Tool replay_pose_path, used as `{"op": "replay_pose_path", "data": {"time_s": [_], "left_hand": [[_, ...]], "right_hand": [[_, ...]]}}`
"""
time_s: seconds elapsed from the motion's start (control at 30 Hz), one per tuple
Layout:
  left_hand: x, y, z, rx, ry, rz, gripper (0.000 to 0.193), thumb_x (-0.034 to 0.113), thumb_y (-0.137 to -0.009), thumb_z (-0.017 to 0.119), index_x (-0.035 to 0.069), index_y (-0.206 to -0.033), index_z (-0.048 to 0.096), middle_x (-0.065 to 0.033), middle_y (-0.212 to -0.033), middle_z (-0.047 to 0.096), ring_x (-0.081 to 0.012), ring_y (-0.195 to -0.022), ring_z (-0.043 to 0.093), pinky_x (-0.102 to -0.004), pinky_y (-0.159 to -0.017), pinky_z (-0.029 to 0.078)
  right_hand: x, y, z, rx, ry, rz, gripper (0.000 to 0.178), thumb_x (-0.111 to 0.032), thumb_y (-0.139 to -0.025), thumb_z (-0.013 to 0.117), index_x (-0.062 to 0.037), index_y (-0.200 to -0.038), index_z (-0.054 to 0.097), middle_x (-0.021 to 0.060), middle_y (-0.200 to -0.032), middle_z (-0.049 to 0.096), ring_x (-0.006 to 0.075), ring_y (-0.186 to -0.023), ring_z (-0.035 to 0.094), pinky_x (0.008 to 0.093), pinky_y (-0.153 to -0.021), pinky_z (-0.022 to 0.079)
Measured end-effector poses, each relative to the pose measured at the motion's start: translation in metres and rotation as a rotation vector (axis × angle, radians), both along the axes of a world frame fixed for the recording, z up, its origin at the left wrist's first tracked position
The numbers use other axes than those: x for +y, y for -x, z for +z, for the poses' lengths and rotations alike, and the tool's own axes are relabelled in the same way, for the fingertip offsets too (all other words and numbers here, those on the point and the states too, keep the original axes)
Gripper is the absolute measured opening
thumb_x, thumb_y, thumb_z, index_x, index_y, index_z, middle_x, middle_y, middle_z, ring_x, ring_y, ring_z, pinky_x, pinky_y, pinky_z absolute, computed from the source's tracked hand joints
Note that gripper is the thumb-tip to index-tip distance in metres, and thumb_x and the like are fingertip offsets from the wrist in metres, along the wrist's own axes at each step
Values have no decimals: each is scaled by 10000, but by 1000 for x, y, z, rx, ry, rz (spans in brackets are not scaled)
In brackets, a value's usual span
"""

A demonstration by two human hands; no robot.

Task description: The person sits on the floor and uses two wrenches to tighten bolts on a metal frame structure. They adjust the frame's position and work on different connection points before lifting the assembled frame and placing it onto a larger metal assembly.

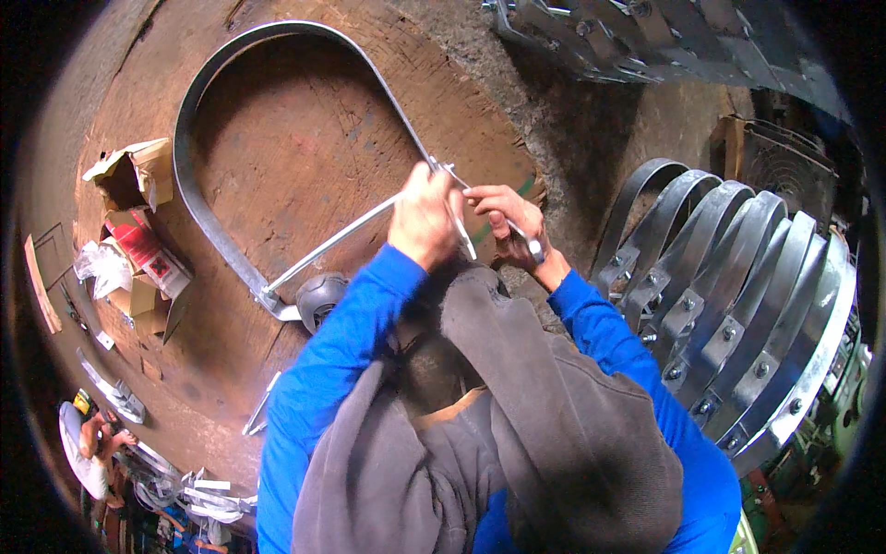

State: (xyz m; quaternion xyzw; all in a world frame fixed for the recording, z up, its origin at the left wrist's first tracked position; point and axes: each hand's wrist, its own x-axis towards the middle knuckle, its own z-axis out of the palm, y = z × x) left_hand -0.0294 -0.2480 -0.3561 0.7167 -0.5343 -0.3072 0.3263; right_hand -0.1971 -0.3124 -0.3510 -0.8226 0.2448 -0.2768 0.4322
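A grey metal band (194, 194), bent into a wide loop, lies on the wooden table. A thin metal rod (337, 238) spans its open side, bolted at the near-left end. My left hand (425, 217) is closed around the rod close to the band's right end, where a small nut (448, 168) shows. A pale narrow strip (465, 238) sticks out below that hand; what it belongs to is hidden. Just to the right, my right hand (512, 222) grips a spanner (536, 247), its rounded end showing by the palm. Its other end is hard to make out near the band.
Several finished-looking metal bands (729, 305) stand in a row at right. More metal parts (637, 42) lie at the far right. Torn cardboard boxes (138, 277) sit on the table's left, and a dark round object (321, 300) is beside my left forearm. Another person (88, 443) is at lower left.
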Motion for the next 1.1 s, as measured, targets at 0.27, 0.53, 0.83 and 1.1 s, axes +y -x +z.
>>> {"op": "replay_pose_path", "data": {"time_s": [0.27, 0.53, 0.83, 1.1], "left_hand": [[20, 22, -9, -74, -12, -107, 218, 137, -805, 643, -17, -929, 552, -228, -972, 518, -386, -894, 576, -449, -756, 503], [9, 21, -8, -181, -94, -132, 170, 171, -828, 594, 7, -852, 557, -183, -900, 540, -349, -862, 579, -438, -743, 503], [21, 36, -19, -418, -19, -206, 250, 276, -801, 646, 41, -838, 568, -128, -884, 524, -269, -836, 553, -370, -693, 455], [28, 36, -25, -436, -1, -194, 154, 211, -808, 573, 57, -825, 575, -116, -862, 514, -245, -809, 531, -356, -663, 411]], "right_hand": [[-21, -16, 2, 16, -79, -49, 322, -248, -1006, 443, -5, -897, 624, 148, -897, 670, 277, -781, 666, 345, -689, 529], [-51, -47, -17, 17, 25, -15, 180, -180, -985, 478, -26, -955, 566, 152, -742, 616, 322, -655, 640, 396, -539, 509], [-144, -121, -75, 500, 640, 87, 261, -158, -907, 536, 31, -1087, 534, 158, -692, 601, 328, -647, 633, 422, -541, 514], [-45, -28, 0, 160, 116, 66, 171, -151, -957, 528, 5, -937, 593, 141, -846, 659, 245, -735, 675, 348, -611, 540]]}}
